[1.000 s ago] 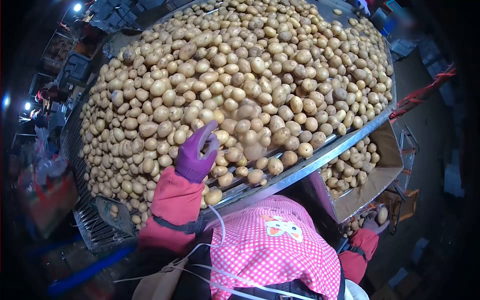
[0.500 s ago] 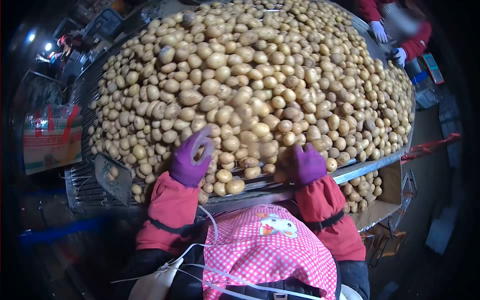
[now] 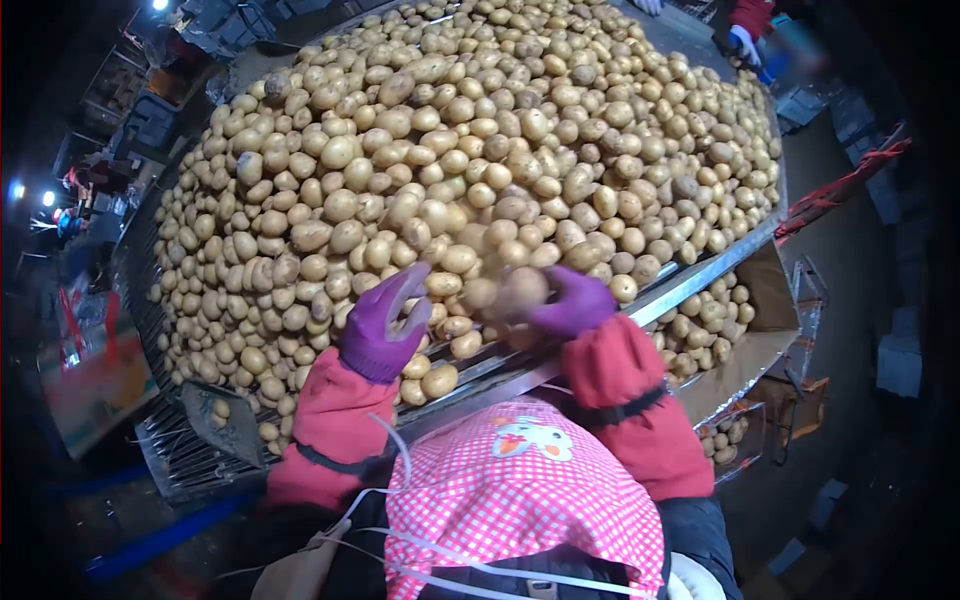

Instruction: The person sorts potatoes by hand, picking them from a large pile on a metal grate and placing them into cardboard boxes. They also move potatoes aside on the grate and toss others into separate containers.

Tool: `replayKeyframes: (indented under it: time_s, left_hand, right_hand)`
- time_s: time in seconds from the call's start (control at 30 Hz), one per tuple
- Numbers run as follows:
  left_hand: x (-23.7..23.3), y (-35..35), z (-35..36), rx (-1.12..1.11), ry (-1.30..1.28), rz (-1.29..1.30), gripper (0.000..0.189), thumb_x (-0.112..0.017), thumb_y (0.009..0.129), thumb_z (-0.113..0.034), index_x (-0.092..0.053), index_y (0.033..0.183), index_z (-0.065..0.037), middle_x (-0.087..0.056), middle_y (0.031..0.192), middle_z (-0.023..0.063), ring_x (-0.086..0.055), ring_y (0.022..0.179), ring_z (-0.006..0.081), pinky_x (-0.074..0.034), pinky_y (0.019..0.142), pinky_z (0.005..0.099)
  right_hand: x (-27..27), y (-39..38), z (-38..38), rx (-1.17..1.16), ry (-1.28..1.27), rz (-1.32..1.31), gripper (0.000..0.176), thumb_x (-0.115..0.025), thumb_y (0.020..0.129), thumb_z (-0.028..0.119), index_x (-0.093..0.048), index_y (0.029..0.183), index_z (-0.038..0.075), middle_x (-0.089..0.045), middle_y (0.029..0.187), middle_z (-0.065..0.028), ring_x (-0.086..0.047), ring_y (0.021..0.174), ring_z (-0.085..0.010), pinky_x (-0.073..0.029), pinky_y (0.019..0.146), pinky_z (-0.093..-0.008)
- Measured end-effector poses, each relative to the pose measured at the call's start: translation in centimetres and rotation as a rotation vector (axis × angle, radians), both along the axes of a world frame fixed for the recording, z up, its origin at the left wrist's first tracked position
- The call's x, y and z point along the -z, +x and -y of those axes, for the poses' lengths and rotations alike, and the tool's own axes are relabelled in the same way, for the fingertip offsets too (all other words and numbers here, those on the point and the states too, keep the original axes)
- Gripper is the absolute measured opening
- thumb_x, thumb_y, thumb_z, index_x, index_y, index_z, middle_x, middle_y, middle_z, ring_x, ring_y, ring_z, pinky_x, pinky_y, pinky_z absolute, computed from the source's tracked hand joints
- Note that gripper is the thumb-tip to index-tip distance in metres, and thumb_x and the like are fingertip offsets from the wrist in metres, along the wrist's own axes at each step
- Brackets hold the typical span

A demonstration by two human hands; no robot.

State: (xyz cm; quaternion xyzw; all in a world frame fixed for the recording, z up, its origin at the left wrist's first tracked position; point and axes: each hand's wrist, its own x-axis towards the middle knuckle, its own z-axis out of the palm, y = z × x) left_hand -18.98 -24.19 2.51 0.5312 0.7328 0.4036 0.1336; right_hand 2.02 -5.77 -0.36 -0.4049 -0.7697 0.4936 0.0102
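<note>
My left hand (image 3: 385, 325), in a purple glove, is at the near edge of a large heap of potatoes (image 3: 400, 160). Its thumb and fingers are apart, with nothing between them. A few potatoes (image 3: 440, 379) lie just to the right of its wrist. Across from it, my right hand (image 3: 575, 305), also gloved in purple, has its fingers curled against a brownish potato (image 3: 523, 289). Motion blurs that potato and the ones beside it, and the fingertips are partly hidden.
The heap rests on a slatted metal table with a metal front edge (image 3: 520, 382). A scoop (image 3: 222, 425) lies at left, near a carton (image 3: 95, 385). Below right stands a box (image 3: 775, 325) with potatoes. Another person's gloved hand (image 3: 745, 45) is at the far right.
My right hand has moved left and slightly away from me, with a potato now at its fingers. My left hand stays at the heap's edge, still open. The view has turned.
</note>
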Motion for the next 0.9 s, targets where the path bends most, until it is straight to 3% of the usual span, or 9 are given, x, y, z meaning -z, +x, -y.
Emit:
replayKeyframes:
  time_s: [0.1, 0.17, 0.33, 0.5, 0.6, 0.7, 0.8, 0.87, 0.9]
  left_hand:
    - [0.4, -0.2, -0.7, -0.003, 0.048, -0.035, 0.041, -0.071, 0.082, -0.008, -0.065, 0.122, -0.004, -0.068, 0.114, 0.0154, -0.068, 0.100, 0.0275, -0.055, 0.083, 0.0365]
    - [0.1, 0.1, -2.4, 0.263, 0.018, -0.274, 0.039, -0.071, 0.079, -0.012, -0.067, 0.117, -0.006, -0.068, 0.117, 0.0120, -0.065, 0.107, 0.0281, -0.052, 0.089, 0.0395]
    - [3.5, 3.2, -5.3, 0.530, -0.167, -0.651, 0.035, -0.072, 0.073, -0.020, -0.070, 0.108, -0.019, -0.056, 0.137, 0.0072, -0.048, 0.129, 0.0358, -0.035, 0.108, 0.0546]
    - [3.1, 3.5, -10.1, 0.677, -0.243, -0.752, 0.031, -0.073, 0.071, -0.024, -0.071, 0.102, -0.021, -0.057, 0.136, 0.0098, -0.048, 0.128, 0.0355, -0.034, 0.109, 0.0552]
    - [5.3, 3.1, -11.4, 0.705, -0.238, -0.908, 0.029, -0.071, 0.071, -0.023, -0.071, 0.100, -0.022, -0.059, 0.132, 0.0092, -0.049, 0.128, 0.0321, -0.033, 0.110, 0.0552]
    - [5.6, 3.5, -11.6, 0.729, -0.251, -0.971, 0.025, -0.069, 0.073, -0.022, -0.071, 0.097, -0.021, -0.060, 0.130, 0.0086, -0.050, 0.127, 0.0309, -0.032, 0.111, 0.0546]
    - [2.6, 4.4, -12.6, 0.797, -0.315, -0.887, 0.030, -0.077, 0.066, -0.023, -0.068, 0.094, -0.016, -0.059, 0.132, 0.0100, -0.050, 0.127, 0.0340, -0.033, 0.110, 0.0536]
    - [1.4, 5.0, -12.8, 0.702, -0.223, -0.704, 0.037, -0.080, 0.061, -0.023, -0.067, 0.094, -0.013, -0.057, 0.133, 0.0130, -0.049, 0.127, 0.0370, -0.034, 0.109, 0.0540]
    - [0.9, 5.1, -12.7, 0.648, -0.180, -0.615, 0.040, -0.082, 0.059, -0.023, -0.066, 0.094, -0.012, -0.056, 0.134, 0.0145, -0.048, 0.128, 0.0386, -0.034, 0.109, 0.0542]
  right_hand:
    - [1.1, 7.0, -0.8, 0.255, -0.407, -0.497, 0.072, -0.077, 0.076, 0.030, -0.051, 0.139, 0.003, -0.070, 0.104, -0.0126, -0.067, 0.081, -0.0177, -0.055, 0.067, -0.0316]
    - [2.3, 12.4, -1.4, 0.294, -0.522, -0.623, 0.070, -0.075, 0.080, 0.029, -0.049, 0.142, 0.007, -0.069, 0.108, -0.0113, -0.065, 0.080, -0.0151, -0.054, 0.063, -0.0287]
    - [5.9, 23.0, 3.2, 0.740, -0.826, -1.414, 0.069, -0.068, 0.088, 0.046, -0.044, 0.143, 0.011, -0.058, 0.127, -0.0184, -0.061, 0.078, -0.0260, -0.050, 0.058, -0.0326]
    - [8.7, 33.0, 8.8, 1.506, -0.663, -1.211, 0.056, -0.055, 0.093, 0.056, -0.058, 0.125, 0.011, -0.067, 0.104, -0.0125, -0.059, 0.067, -0.0222, -0.046, 0.050, -0.0290]
    - [7.2, 37.5, 10.8, 1.843, -0.577, -1.218, 0.058, -0.054, 0.092, 0.059, -0.058, 0.122, 0.009, -0.067, 0.100, -0.0121, -0.059, 0.065, -0.0211, -0.046, 0.049, -0.0270]
    - [12.6, 44.0, 11.5, 2.113, -0.318, -1.216, 0.058, -0.052, 0.094, 0.059, -0.058, 0.121, 0.009, -0.066, 0.102, -0.0137, -0.062, 0.072, -0.0212, -0.047, 0.051, -0.0266]
    - [12.0, 42.4, 11.2, 2.110, -0.371, -1.098, 0.052, -0.052, 0.095, 0.054, -0.058, 0.121, 0.010, -0.067, 0.105, -0.0128, -0.064, 0.078, -0.0213, -0.051, 0.056, -0.0272]
    - [9.1, 37.8, 10.2, 1.705, -0.348, -1.100, 0.045, -0.054, 0.097, 0.046, -0.059, 0.122, 0.010, -0.067, 0.106, -0.0110, -0.065, 0.078, -0.0201, -0.052, 0.060, -0.0265]
    - [9.7, 36.4, 9.5, 1.406, -0.649, -1.332, 0.040, -0.054, 0.098, 0.040, -0.059, 0.123, 0.009, -0.068, 0.108, -0.0107, -0.065, 0.079, -0.0193, -0.052, 0.061, -0.0260]
